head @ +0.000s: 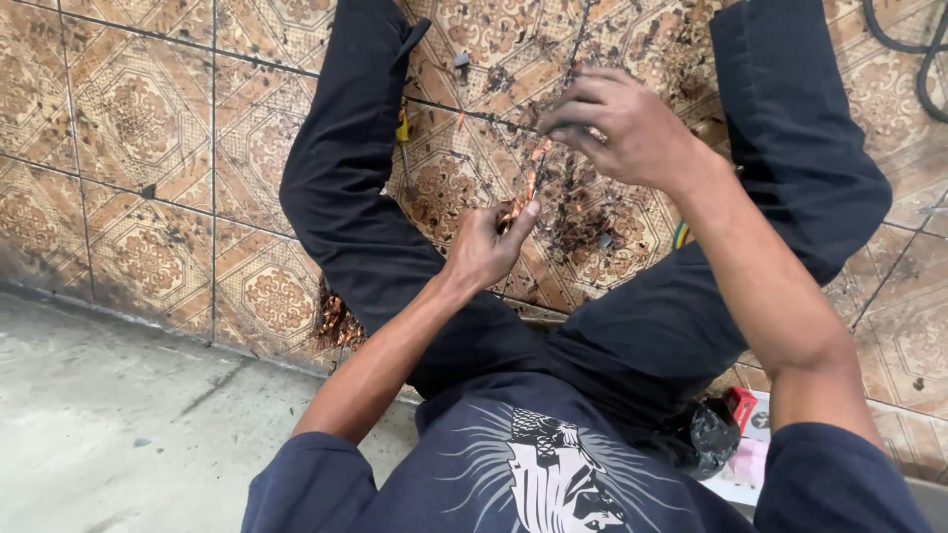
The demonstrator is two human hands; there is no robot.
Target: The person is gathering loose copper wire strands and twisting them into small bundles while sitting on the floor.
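Basically, both hands pinch a bundle of thin copper wire strands over a dirty tiled floor.

Left hand [484, 247] is closed tight on the lower end of the copper wire strands [531, 183]; right hand [617, 123] sits just above it, fingers curled narrow on the upper end, so the strands run taut between the two. Judgement: bare fingertips on stiff strand ends risk a prick or cut if either grip slides. Pulled too hard, thin strands could snap or splay loose. Below the hands the patterned floor tiles [138, 128] are littered with dark scraps, so a dropped piece would be hard to find. A yellow-handled tool [403, 133] lies left of the left hand, beside the black trouser leg [346, 197]. A loose copper tangle [336, 321] sits near the left forearm.
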